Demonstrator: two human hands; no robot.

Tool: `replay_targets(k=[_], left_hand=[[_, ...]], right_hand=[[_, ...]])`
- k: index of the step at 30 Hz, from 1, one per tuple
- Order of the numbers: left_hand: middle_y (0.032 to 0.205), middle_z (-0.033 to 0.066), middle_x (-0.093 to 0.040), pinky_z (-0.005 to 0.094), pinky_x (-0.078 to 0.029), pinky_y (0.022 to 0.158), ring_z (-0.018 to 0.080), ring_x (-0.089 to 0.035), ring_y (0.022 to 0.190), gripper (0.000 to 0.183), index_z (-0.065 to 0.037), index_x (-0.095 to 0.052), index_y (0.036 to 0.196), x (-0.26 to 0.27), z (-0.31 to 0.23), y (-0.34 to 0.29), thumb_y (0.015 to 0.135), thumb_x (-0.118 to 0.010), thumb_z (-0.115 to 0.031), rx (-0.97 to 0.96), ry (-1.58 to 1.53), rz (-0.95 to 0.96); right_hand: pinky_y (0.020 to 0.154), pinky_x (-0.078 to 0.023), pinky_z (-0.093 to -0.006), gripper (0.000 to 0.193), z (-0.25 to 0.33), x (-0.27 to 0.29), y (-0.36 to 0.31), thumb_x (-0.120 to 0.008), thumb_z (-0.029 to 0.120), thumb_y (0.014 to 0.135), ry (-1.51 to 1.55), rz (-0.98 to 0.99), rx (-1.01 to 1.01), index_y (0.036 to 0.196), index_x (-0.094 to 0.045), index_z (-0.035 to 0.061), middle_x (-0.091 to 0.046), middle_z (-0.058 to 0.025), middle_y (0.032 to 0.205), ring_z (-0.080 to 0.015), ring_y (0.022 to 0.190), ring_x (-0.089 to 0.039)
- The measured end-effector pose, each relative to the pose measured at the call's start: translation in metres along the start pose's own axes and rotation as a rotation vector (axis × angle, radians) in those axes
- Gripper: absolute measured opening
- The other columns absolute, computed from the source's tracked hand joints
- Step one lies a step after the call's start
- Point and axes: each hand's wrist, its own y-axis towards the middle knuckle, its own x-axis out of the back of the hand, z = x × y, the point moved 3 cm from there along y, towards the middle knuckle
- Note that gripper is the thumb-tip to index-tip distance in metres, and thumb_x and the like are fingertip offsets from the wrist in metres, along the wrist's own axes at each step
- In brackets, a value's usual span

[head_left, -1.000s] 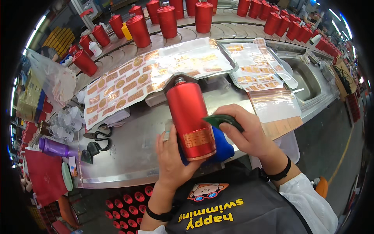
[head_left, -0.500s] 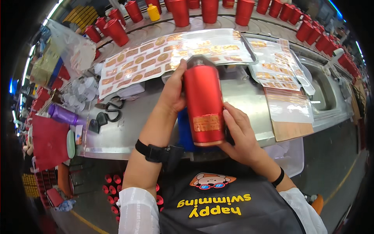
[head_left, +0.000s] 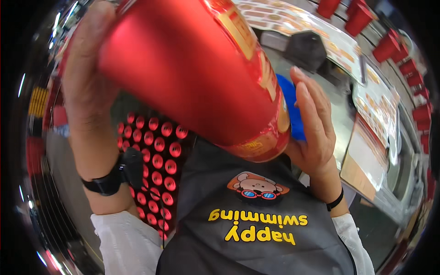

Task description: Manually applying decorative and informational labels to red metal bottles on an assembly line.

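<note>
A worker in a dark printed apron (head_left: 197, 215) tilts a glossy red metal canister (head_left: 183, 78) with gold-coloured label panels (head_left: 238, 34) close above the lap, between 2 bare hands. The canister's long axis slants from upper left to lower right, its rounded bottom end lying lower right and its other end running up toward the top edge of view.

The left hand (head_left: 89, 82) is clamped on the canister's upper-left part, with some fingers hidden. The right hand (head_left: 316, 123), fingers stretched out and not wrapped around anything, stands just beside the bottom end, which lies to its left; whether the thumb presses on the metal cannot be told. Of the 2 hands, the right is nearer the bottom end and the labelled side, the left nearer the far end.

Beyond the right hand are a blue object (head_left: 293, 107), a dark angular block (head_left: 306, 50) and white sheets of gold stickers (head_left: 275, 17). Rows of round red pieces (head_left: 157, 161) sit below the canister, left of the apron.
</note>
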Motion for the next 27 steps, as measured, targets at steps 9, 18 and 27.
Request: replay_targets(k=[9,18,27], left_hand=[[0.103,0.005,-0.064,0.0214,-0.045,0.084,0.0079,-0.059,0.091,0.032,0.004,-0.059,0.117,0.009,-0.053,-0.152,0.099,-0.055,-0.022,-0.224,0.707,-0.549],[0.088,0.0124,-0.06,0.035,-0.047,0.073,0.027,-0.059,0.081,0.022,0.0,-0.062,0.097,0.178,0.086,-0.182,0.086,-0.071,-0.018,-0.122,1.563,-0.793],[0.113,0.0272,-0.055,0.0518,-0.053,0.078,0.0474,-0.061,0.094,0.032,-0.001,-0.053,0.103,0.353,0.323,-0.166,0.088,-0.066,-0.027,0.453,1.39,-0.808]], right_hand=[[0.103,-0.042,-0.0442,0.072,0.048,-0.106,0.035,-0.079,0.007,0.07,0.27,0.364,0.077,0.134,-0.049,-0.0042,-0.051,-0.0219,0.139,-0.04,0.124,-0.051],[0.102,-0.043,-0.0422,0.058,0.019,-0.151,0.021,-0.074,-0.002,0.073,-0.003,0.594,-0.179,0.128,-0.056,-0.0005,-0.055,-0.0191,0.133,-0.0386,0.122,-0.053],[0.104,-0.042,-0.0417,0.04,0.0,-0.125,0.034,-0.056,-0.005,0.085,-0.376,0.636,-0.458,0.124,-0.058,-0.003,-0.057,-0.0215,0.134,-0.0366,0.124,-0.054]])
